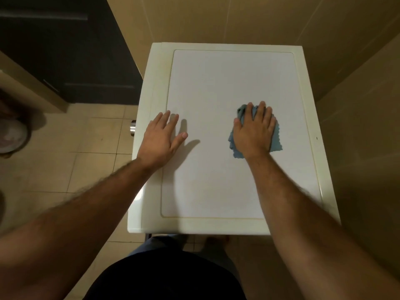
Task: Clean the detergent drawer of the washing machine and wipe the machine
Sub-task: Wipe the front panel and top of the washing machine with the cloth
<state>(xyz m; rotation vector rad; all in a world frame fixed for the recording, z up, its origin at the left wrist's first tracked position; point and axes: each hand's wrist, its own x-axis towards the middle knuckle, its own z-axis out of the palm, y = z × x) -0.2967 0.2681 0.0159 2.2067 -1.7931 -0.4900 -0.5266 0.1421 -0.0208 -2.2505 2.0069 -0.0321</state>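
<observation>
Washing machine (216, 83) smooth white flat top, crumpled blue cloth (276, 139) under right hand (255, 133)

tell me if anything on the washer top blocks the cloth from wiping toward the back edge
Nothing visible does. The right hand presses the blue cloth on the white washing machine top; the left hand rests off to the side.

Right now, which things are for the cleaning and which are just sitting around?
For the cleaning: blue cloth under the right hand; washing machine top; left hand resting flat on it.
Just around: dark cabinet; round metal thing on the floor.
</observation>
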